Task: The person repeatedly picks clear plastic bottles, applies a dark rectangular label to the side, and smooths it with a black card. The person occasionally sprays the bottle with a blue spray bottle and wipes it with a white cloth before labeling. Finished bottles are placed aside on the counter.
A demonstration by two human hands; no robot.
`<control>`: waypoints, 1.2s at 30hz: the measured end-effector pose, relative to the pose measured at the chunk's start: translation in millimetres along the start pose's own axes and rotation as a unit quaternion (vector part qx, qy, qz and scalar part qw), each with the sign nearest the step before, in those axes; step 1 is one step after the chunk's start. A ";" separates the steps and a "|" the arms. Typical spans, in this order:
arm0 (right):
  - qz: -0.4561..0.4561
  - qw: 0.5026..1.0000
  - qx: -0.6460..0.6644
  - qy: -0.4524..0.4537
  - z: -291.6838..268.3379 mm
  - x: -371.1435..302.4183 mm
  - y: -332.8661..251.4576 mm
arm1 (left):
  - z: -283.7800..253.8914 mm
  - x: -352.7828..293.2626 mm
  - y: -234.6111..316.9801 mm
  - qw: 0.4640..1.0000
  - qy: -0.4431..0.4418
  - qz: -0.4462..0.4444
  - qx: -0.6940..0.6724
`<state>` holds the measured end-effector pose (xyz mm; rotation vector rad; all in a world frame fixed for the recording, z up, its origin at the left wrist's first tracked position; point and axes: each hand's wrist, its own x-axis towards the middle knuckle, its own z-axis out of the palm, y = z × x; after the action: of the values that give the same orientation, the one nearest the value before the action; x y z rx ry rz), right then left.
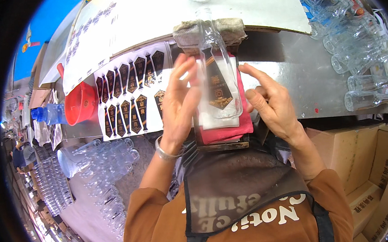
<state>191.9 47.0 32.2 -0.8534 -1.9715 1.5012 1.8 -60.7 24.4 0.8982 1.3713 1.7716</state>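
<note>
Lying between your two hands, the clear square-shouldered glass bottle (218, 70) rests on a red folded cloth (230, 127), long axis running straight away from you, neck to the far side. Your left hand (180, 105), fingers flat and spread, presses its near-left flank beside the black-and-gold pointed label (219, 90). Your right hand (270, 102), open and loosely curled, sits just beside its right edge; contact unclear. Bottle base merges with white paper; left hand blurred.

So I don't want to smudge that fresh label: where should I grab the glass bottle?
Judging by its pose, take the glass bottle by its bare neck, fingers closing from both sides. It lies flat on the red cloth, label up, neck pointing away.
</note>
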 end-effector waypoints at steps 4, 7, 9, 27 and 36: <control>0.021 0.998 0.032 -0.056 6.3 5.9 10.4 | 12.0 -3.1 -3.1 0.961 -0.066 0.090 0.254; 0.061 0.993 0.059 -0.079 2.3 11.0 10.7 | 13.0 6.1 6.4 0.963 -0.060 0.074 0.252; 0.082 0.990 0.061 -0.097 2.5 14.3 9.2 | 9.0 11.1 7.6 0.962 -0.064 0.076 0.252; 0.088 0.991 -0.039 -0.090 8.5 18.9 -11.6 | 6.3 25.9 9.5 0.926 -0.087 0.098 0.353; 0.047 0.997 0.035 -0.055 7.7 17.0 7.3 | -1.9 16.5 3.7 0.961 -0.095 0.046 0.256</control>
<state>176.2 56.0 23.7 -0.8600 -1.9671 1.6947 -8.6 -48.2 29.2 1.3862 1.7113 1.3630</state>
